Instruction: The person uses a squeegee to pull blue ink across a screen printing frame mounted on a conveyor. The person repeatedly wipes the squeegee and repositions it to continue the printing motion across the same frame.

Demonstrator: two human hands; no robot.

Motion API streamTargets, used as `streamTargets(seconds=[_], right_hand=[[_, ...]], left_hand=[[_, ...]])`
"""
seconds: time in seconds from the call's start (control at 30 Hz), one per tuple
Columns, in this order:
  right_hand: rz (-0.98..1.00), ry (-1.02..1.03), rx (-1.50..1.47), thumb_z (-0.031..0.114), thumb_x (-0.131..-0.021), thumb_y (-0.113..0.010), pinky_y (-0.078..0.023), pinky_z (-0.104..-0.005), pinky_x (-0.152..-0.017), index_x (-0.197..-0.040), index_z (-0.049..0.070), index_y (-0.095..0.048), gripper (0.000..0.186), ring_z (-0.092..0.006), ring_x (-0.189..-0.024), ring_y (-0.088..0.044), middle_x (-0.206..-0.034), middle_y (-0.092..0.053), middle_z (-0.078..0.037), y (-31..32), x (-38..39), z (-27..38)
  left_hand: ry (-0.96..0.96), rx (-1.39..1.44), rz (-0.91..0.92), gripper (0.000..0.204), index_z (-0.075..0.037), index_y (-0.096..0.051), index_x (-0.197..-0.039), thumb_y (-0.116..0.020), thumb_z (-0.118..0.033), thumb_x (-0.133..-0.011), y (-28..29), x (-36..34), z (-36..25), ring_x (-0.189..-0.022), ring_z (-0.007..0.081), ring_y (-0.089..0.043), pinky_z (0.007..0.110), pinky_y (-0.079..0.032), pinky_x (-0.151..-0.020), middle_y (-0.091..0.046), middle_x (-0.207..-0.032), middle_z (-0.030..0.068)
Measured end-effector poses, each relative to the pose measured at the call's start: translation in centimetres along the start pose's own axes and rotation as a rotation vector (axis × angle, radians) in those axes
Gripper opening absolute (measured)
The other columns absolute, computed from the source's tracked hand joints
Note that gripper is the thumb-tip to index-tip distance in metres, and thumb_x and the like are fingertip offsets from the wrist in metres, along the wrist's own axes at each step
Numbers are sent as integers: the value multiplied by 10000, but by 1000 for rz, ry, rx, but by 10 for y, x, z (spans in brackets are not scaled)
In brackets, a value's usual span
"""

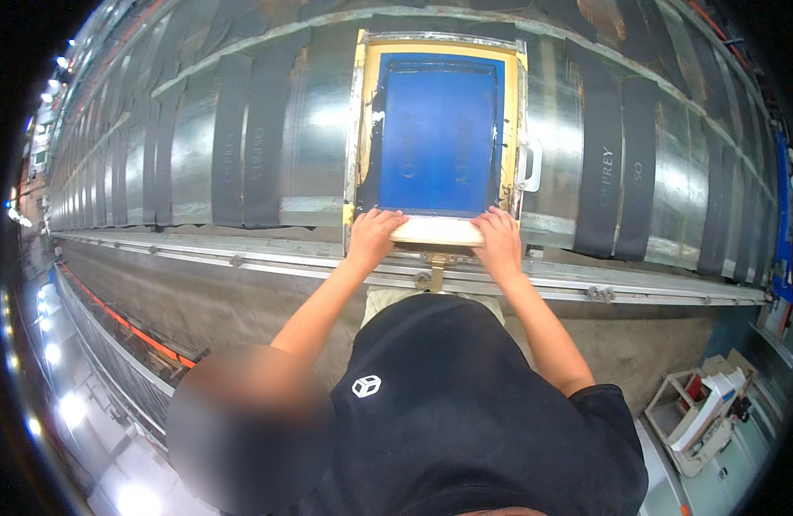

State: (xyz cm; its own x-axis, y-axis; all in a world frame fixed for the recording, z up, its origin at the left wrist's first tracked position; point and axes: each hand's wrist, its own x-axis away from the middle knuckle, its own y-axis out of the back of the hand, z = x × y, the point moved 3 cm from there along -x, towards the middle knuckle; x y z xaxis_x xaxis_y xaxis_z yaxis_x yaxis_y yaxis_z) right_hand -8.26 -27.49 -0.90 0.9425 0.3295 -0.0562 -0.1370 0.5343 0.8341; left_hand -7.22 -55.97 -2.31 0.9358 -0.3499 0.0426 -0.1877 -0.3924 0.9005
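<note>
A printing screen [439, 129] with blue mesh, a yellow border and a metal frame rests on the long metal printing table. At its near end lies a long cream bar [435, 230], which looks like a squeegee. My left hand [376, 230] grips the bar's left end and my right hand [497, 234] grips its right end, fingers curled over it. A white handle [529, 168] sticks out from the frame's right side. A brass-coloured bracket [437, 272] hangs below the screen, by a metal rail.
The metal table [186, 155] runs across the view with dark printed strips [600, 163] laid on it. An aluminium rail [646, 288] follows its near edge. At the lower right stands a small rack [684, 413] with boards. An orange cable or bar [121, 307] runs at the left.
</note>
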Motion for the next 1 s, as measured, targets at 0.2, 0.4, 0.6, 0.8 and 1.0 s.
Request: streamTargets(seconds=[0.2,0.4,0.6,0.8,1.0], right_hand=[[-584,-308,23,388,-916,-716,-514,-422,-819,-1312,51,-623,528,-310,-878,-666,-959,-700,-164,28,-75,-149],[-430,-586,-436,343,-953,-665,-510,-388,-878,-1139,104,-733,310,-302,-989,-691,-1037,-742,-148,-5,-130,-191],[-569,-504,-241,336,-960,-647,-523,-415,-840,-1053,89,-743,281,-322,-913,-714,-990,-753,-158,4,-156,-90],[-616,-442,-387,265,-972,-624,-519,-413,-871,-1069,66,-727,245,-338,-965,-710,-999,-748,-173,-118,-218,63],[-612,-427,-436,265,-998,-578,-526,-462,-748,-1076,64,-700,248,-395,-840,-706,-905,-725,-211,-211,-267,215]], left_hand=[[-67,-36,3,472,-180,-725,-1138,-737,-51,-685,16,-14,-15,-1116,215,-614,412,-455,-897,-705,-1199,-19],[-67,17,-1,503,-162,-709,-1175,-725,-38,-689,12,1,-14,-1140,228,-618,425,-468,-918,-701,-1210,4],[-1,74,0,552,-153,-688,-1245,-740,-60,-704,43,44,27,-1182,235,-618,402,-485,-961,-684,-1289,25],[45,35,6,481,-152,-714,-1200,-724,-88,-723,121,96,186,-1124,278,-644,417,-511,-936,-712,-1233,47],[72,5,68,484,-150,-694,-1226,-760,-78,-752,211,148,324,-1153,266,-630,419,-489,-947,-701,-1253,44]])
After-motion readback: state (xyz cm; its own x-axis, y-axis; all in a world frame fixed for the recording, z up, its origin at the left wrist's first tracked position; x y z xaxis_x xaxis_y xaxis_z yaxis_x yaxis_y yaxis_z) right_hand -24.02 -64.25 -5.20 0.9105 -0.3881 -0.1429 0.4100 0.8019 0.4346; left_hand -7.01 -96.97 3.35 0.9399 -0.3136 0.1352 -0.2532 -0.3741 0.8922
